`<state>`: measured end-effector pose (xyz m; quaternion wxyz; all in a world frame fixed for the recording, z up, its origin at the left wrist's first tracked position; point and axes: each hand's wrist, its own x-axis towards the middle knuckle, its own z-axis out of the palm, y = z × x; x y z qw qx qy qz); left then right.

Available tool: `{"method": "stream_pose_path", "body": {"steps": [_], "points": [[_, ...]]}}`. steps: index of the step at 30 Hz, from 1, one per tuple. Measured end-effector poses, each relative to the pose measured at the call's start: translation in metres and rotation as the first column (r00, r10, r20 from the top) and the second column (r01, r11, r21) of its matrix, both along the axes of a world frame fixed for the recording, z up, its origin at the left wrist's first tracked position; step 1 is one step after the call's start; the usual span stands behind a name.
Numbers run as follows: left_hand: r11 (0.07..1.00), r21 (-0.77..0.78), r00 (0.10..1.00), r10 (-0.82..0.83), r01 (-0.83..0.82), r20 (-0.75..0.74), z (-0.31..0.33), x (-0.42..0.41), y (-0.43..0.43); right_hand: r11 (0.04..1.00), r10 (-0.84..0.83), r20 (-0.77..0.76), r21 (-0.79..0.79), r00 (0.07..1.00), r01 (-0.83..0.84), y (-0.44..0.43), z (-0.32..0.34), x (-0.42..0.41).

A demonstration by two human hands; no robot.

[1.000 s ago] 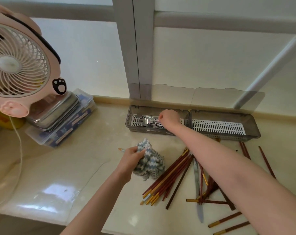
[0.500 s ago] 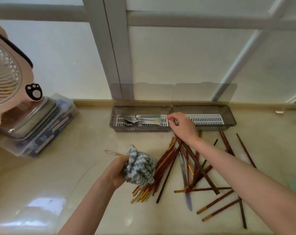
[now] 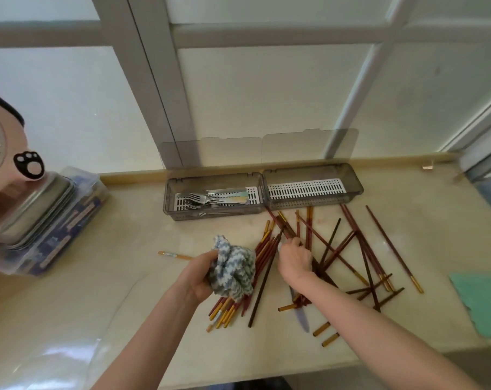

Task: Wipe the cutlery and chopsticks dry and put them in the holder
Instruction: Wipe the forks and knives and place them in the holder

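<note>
The grey see-through holder (image 3: 213, 213) stands by the window with both lids open. Its left compartment contains forks (image 3: 207, 197); the right compartment (image 3: 303, 188) shows only its white grid. Many red-brown chopsticks (image 3: 362, 249) lie scattered on the counter in front of it. My left hand (image 3: 197, 277) grips a bunched blue-and-white cloth (image 3: 233, 270) over one bundle of chopsticks. My right hand (image 3: 295, 258) is down in the pile, fingers curled round the handle of a knife (image 3: 301, 318), whose blade shows below my wrist.
A pink fan (image 3: 2, 153) and stacked metal trays on a plastic box (image 3: 38, 218) fill the left side. A green cloth (image 3: 483, 302) lies at the right. One light stick (image 3: 176, 256) lies apart, left of the cloth. The counter's front edge is near.
My right hand left the holder's left compartment and came back down to the chopstick pile, closing on the knife handle. The left hand still holds the cloth. The view shifted right.
</note>
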<state>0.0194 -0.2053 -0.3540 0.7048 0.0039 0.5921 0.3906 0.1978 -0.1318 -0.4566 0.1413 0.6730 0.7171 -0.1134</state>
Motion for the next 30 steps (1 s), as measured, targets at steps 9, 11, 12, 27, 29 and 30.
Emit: {"method": "stream_pose_path", "body": {"steps": [9, 11, 12, 27, 29, 30], "points": [[1.000, 0.018, 1.000, -0.006, 0.006, 0.029, 0.001, 0.003, -0.010, 0.992, -0.120, -0.114, -0.050, 0.986, 0.115, 0.003, -0.003, -0.009], [1.000, 0.019, 0.999, -0.008, 0.007, 0.031, 0.003, 0.003, -0.012, 0.993, -0.109, -0.117, -0.054, 0.987, 0.103, 0.002, -0.004, -0.010], [1.000, 0.018, 1.000, -0.011, 0.011, 0.029, 0.002, 0.002, -0.012, 0.994, -0.105, -0.122, -0.053, 0.987, 0.099, 0.001, -0.004, -0.011], [1.000, 0.011, 0.999, 0.022, -0.023, 0.023, 0.000, -0.006, -0.020, 0.999, -0.020, -0.172, 0.034, 0.985, 0.026, 0.002, -0.007, 0.002], [1.000, 0.012, 0.999, 0.022, -0.022, 0.029, 0.000, -0.006, -0.020, 0.998, -0.067, -0.206, 0.002, 0.976, 0.069, 0.003, -0.006, 0.004], [1.000, 0.011, 0.999, 0.024, -0.024, 0.032, 0.000, -0.006, -0.020, 0.994, -0.105, -0.227, -0.028, 0.968, 0.101, 0.004, -0.005, 0.004]]}}
